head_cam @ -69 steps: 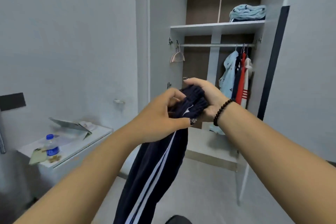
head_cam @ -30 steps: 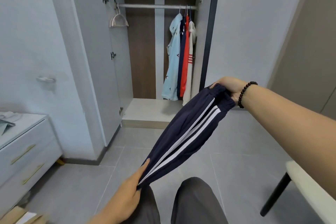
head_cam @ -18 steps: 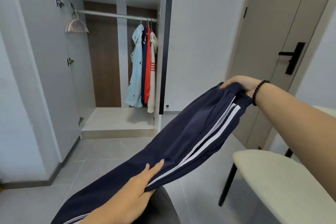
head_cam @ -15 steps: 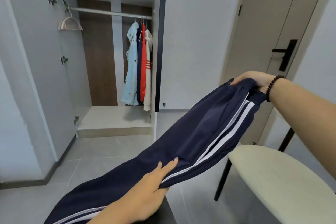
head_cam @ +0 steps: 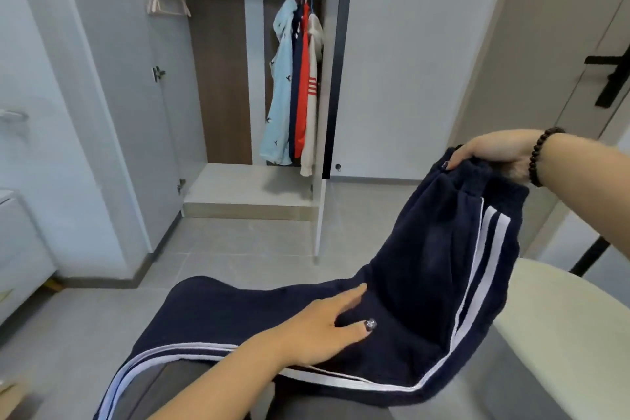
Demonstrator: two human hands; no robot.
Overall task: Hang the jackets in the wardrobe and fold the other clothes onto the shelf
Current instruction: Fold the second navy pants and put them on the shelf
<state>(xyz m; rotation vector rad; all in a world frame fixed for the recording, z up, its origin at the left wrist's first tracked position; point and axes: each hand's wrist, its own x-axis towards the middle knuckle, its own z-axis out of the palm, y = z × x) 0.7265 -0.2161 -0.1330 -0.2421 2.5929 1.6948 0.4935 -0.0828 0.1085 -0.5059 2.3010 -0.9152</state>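
Right hand (head_cam: 494, 152) pinched navy white-striped track trousers (head_cam: 426, 283) at waistband; left hand (head_cam: 320, 331) lay flat, fingers (head_cam: 351, 297) together. Best fold: align stripes, keep taut.

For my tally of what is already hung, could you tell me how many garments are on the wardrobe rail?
4, bunched at the rail's right end: light blue jacket, navy one, red one, cream one rightmost. Overlap could hide another.

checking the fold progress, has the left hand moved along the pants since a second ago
Yes. The left hand has slid up the navy pants toward the waistband gripped by the right hand, now lying flat on the cloth.
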